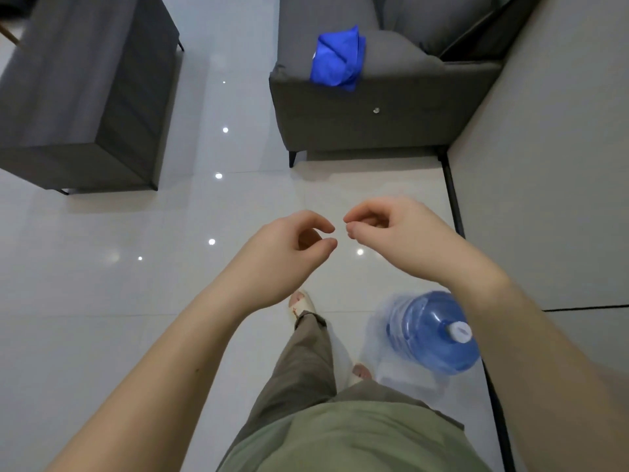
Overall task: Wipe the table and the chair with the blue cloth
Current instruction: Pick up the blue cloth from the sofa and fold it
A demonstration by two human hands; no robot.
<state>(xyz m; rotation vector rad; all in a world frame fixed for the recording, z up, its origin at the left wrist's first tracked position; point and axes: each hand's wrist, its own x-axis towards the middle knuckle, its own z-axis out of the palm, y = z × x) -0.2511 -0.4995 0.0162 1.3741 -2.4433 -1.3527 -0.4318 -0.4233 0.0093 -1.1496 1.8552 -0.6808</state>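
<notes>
Glossy pale floor tiles (102, 284) fill most of what we see, dotted with reflections of ceiling lights. At the top right stands a grey upholstered chair (374, 124), tucked against a light wall (551, 165). Over its near arm lies the blue cloth (337, 59), bunched and folded, one edge hanging slightly down the chair's outer side. At the top left stands a dark grey block-shaped bench (85, 97) on thin legs, well apart from the chair across a strip of floor.

We hold both hands out in mid-air over the floor, low in front of the chair. Our left hand (289, 253) has its fingers loosely curled, thumb and forefinger tips near each other, holding nothing. Our right hand (394, 233) is likewise loosely curled and empty. The two hands nearly meet at the fingertips. The cloth lies well beyond them, untouched.

Below the right forearm a blue water jug (432, 332) stands on the floor beside our feet.
</notes>
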